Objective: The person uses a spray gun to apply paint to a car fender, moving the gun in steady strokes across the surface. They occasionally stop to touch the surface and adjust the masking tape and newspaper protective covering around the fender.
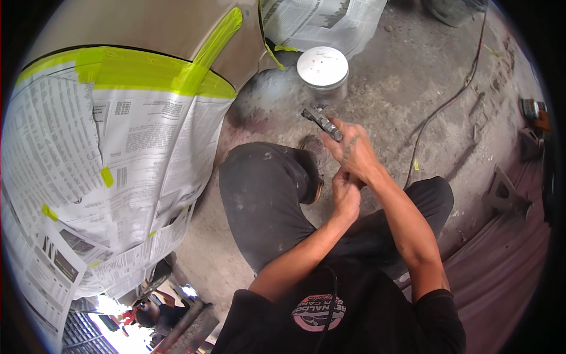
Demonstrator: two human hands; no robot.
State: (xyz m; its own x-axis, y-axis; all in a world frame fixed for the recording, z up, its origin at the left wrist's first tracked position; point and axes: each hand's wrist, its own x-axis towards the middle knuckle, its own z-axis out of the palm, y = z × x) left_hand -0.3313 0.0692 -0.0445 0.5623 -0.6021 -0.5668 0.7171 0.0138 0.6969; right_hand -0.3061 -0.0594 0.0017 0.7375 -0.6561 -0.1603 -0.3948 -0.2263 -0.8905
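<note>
Spray gun [323, 125], clamped in my right hand [354, 148], right of the masking paper [141, 133], needs a firm hold and even aim, though I cannot tell what my left hand [346, 197] grips

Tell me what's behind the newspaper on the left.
A beige panel shows above the newspaper, past the yellow-green tape along its upper edge. Whatever lies directly behind the sheets is covered and cannot be seen.
</note>
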